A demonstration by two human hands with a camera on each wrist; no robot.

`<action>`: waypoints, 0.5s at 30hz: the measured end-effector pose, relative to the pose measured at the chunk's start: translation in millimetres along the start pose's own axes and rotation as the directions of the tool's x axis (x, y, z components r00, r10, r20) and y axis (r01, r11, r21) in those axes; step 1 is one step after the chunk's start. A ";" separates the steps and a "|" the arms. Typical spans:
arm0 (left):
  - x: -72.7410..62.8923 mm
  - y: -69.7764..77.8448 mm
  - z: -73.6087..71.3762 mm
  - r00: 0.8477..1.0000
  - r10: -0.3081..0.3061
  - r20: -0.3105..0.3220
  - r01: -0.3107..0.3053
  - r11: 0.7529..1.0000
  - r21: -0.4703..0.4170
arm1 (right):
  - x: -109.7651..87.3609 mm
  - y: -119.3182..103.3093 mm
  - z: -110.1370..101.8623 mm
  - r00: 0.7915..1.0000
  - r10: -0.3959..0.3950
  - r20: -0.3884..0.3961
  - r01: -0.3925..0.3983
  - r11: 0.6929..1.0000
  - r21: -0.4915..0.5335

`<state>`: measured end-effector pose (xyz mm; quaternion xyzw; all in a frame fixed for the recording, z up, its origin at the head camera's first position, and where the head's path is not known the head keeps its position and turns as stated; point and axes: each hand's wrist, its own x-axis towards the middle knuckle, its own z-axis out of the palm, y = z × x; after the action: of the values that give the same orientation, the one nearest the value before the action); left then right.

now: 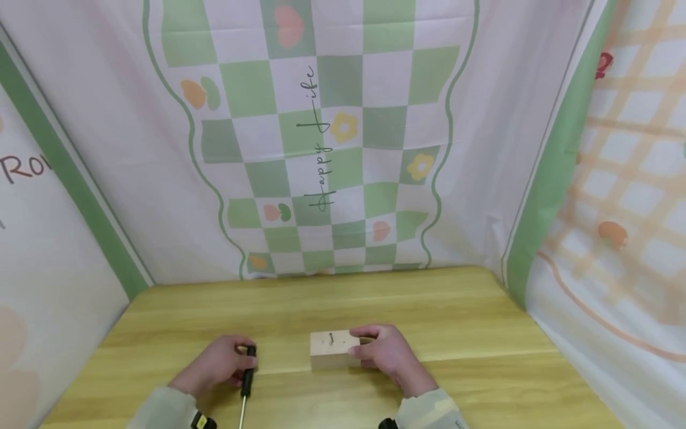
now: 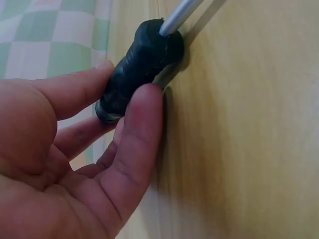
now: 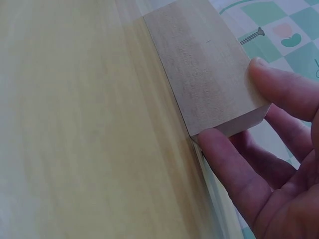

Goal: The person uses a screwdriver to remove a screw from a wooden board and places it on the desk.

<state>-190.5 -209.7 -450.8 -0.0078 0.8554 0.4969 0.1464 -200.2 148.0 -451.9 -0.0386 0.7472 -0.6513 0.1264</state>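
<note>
Between its thumb and fingers, my left hand [image 1: 218,362] pinches the black handle of a screwdriver [image 1: 247,381]. The metal shaft points back towards me and runs out of the head view at the bottom. In the left wrist view the screwdriver handle [image 2: 130,67] is held close over the table. My right hand [image 1: 390,356] grips the right end of a pale wooden block [image 1: 333,361] on the table. A screw [image 1: 331,338] stands up from the block's top, with small holes beside it. The right wrist view shows the screw [image 3: 253,36] jutting past the block's edge.
The wooden table [image 1: 300,310] spans the front, with a gap of bare surface between screwdriver and block. Behind it hangs a green-and-white checked cloth [image 1: 343,89]. Further cloth hangs on the left and right [image 1: 616,238] sides. Each wrist carries a dark strap or device.
</note>
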 end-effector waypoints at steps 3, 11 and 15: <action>0.0 2.6 0.7 1.000 -0.001 -0.018 0.002 0.999 0.039 | 0.0 0.6 -0.3 1.000 -0.010 -0.007 0.010 1.000 -0.005; -5.9 5.7 2.4 0.997 -0.031 -0.065 0.038 0.992 0.119 | 0.9 4.4 1.7 1.000 -0.009 -0.012 0.008 1.000 -0.010; -12.7 11.6 1.5 0.997 -0.009 -0.073 0.024 0.976 0.215 | 0.3 4.8 3.1 1.000 -0.007 -0.010 0.007 1.000 -0.005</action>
<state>-179.9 -204.2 -438.4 -0.0167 0.9088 0.3993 0.1199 -199.3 145.7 -457.0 -0.0383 0.7492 -0.6502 0.1202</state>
